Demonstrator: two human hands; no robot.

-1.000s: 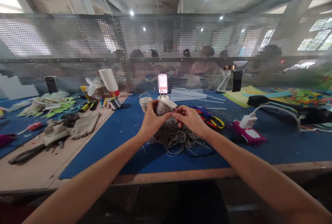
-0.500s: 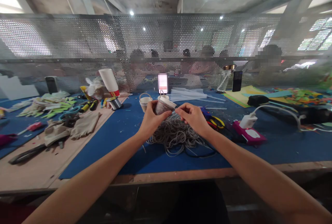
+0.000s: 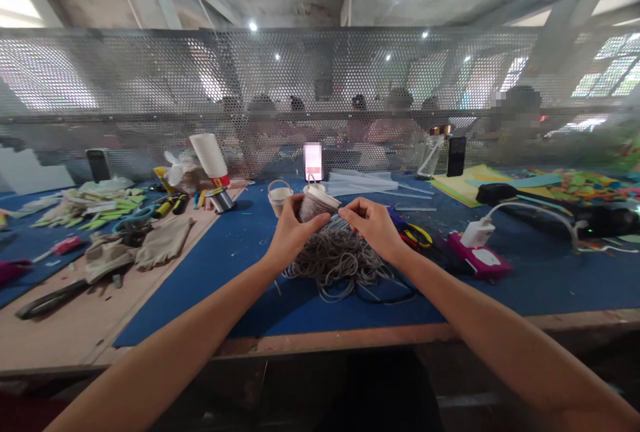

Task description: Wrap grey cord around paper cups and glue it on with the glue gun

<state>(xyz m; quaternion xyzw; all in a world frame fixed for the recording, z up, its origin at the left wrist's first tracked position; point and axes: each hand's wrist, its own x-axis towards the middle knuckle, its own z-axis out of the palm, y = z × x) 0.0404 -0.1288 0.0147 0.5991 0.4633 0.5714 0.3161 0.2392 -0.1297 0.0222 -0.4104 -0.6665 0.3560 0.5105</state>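
Observation:
My left hand (image 3: pixel 295 229) is wrapped around a paper cup (image 3: pixel 320 205) whose side is covered in grey cord. The cup leans to the right, its white rim turned up. Close to that rim, my right hand (image 3: pixel 370 222) pinches what looks like a thin strand of grey cord, mostly hidden by the fingertips. Beneath both hands lies a loose, tangled heap of grey cord (image 3: pixel 340 262) on the blue mat. A small pale basket (image 3: pixel 280 200) with an arched handle stands just beyond my left hand.
A lit phone (image 3: pixel 313 162) stands ahead, before a perforated metal screen. At left are stacked paper cups (image 3: pixel 209 155), work gloves (image 3: pixel 163 243) and scissors (image 3: pixel 135 219). Yellow-handled pliers (image 3: pixel 420 237), a magenta box (image 3: pixel 480 259) with a white plug, and clear strips (image 3: pixel 363 182) lie rightward.
Hardly anything differs. Both hands keep their hold on the cup and at its rim, and the view has shifted very slightly.

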